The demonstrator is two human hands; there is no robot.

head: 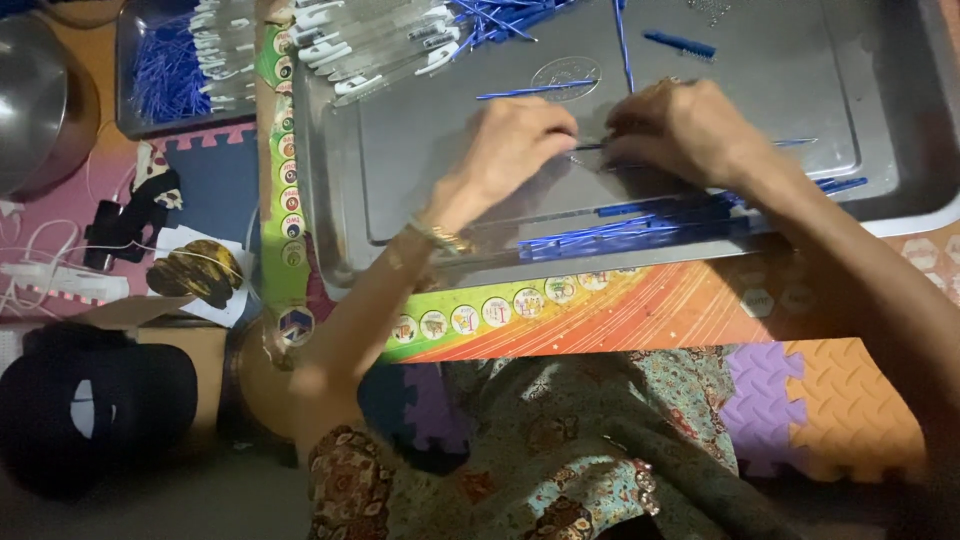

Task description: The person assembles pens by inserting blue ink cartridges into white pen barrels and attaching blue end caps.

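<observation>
Both hands meet over the middle of a large shallow steel tray (400, 190), and between them runs a thin blue plastic rod (592, 146) with a fine metal tip, lying almost level just above the tray floor. The left hand (520, 140) pinches one end of the rod between thumb and forefinger, the other fingers curled in; a gold bracelet (445, 238) sits on that wrist. The right hand (685, 125) closes narrowly over the rod's other end, knuckles up, so the fingertips themselves are hidden and exactly how they grip cannot be told. Just beside the right wrist, along the tray's near wall, lies a heap of more blue rods (640, 225), roughly parallel to the rim. A single blue rod (535, 91) rests loose on the tray floor beyond the left hand, and a short blue piece (680, 44) lies farther back toward the far edge. In the tray's far left corner is a stack of clear plastic tubes with white caps (370, 45), with a spray of blue rods just beside it. The tray stands on a colourful printed mat (600, 315). To the left, well apart, a smaller tray (135, 110) holds more blue rods, next to a round steel bowl (35, 100). A black cap (90, 405) lies near the left elbow.
</observation>
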